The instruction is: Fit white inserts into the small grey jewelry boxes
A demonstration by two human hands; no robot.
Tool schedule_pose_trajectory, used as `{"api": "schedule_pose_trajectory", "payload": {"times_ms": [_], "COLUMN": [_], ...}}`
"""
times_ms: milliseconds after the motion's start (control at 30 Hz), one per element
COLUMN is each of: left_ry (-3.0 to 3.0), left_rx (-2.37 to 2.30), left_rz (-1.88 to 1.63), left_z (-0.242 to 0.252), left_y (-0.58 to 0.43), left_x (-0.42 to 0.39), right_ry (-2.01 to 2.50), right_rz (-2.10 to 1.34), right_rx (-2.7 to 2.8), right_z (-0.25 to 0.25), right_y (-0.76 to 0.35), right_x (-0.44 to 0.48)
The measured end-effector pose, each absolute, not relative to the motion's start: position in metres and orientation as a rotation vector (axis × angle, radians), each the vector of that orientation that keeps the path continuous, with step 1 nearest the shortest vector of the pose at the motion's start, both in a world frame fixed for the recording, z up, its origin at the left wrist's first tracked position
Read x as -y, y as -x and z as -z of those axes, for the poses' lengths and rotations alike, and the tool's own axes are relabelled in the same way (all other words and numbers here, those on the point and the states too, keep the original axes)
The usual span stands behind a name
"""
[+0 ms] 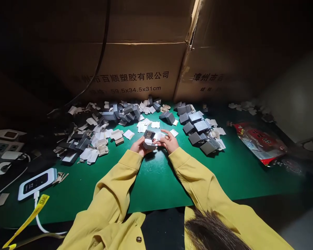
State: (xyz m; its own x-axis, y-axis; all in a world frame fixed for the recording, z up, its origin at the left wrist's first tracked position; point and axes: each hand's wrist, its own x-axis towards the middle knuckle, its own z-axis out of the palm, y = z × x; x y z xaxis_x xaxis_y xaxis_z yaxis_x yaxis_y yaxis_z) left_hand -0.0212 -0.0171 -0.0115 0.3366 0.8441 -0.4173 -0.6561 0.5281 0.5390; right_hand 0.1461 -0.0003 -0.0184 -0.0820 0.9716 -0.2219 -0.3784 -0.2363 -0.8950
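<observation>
My left hand [138, 146] is closed round a small grey box [149, 139] with its lid up, held just above the green mat [156, 180]. My right hand [169, 140] pinches a small white paper piece [158, 136] against the box's right side. Both arms wear yellow sleeves. Behind the hands lie loose white paper pieces [145, 125]. A pile of grey boxes [198, 130] lies to the right, another pile of grey boxes and white pieces [94, 139] to the left.
Large cardboard cartons [143, 66] wall off the back of the mat. A red plastic packet [259, 140] lies at the right. At the left are a white phone on a cable [37, 182], a yellow tag [31, 217] and a power strip [3, 146].
</observation>
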Motion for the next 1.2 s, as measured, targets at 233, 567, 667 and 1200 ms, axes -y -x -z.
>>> {"api": "schedule_pose_trajectory", "payload": {"times_ms": [233, 567, 667, 1200], "left_ry": [-0.209, -0.131, -0.155, -0.339], "left_rx": [-0.754, -0.685, -0.669, -0.685], "left_rz": [-0.971, -0.852, -0.859, -0.816], "left_z": [0.003, 0.007, 0.002, -0.003], "left_y": [0.018, 0.024, 0.022, 0.02], "left_x": [0.017, 0.013, 0.017, 0.025], "right_ry": [1.143, 1.119, 1.16, 1.145], "right_rz": [-1.309, -1.198, -1.124, -0.614], "right_rx": [0.848, 0.992, 1.097, 1.584], "right_z": [0.022, 0.006, 0.004, -0.009], "right_y": [-0.156, -0.172, -0.169, -0.152], "right_x": [-0.01, -0.007, -0.004, 0.021]}}
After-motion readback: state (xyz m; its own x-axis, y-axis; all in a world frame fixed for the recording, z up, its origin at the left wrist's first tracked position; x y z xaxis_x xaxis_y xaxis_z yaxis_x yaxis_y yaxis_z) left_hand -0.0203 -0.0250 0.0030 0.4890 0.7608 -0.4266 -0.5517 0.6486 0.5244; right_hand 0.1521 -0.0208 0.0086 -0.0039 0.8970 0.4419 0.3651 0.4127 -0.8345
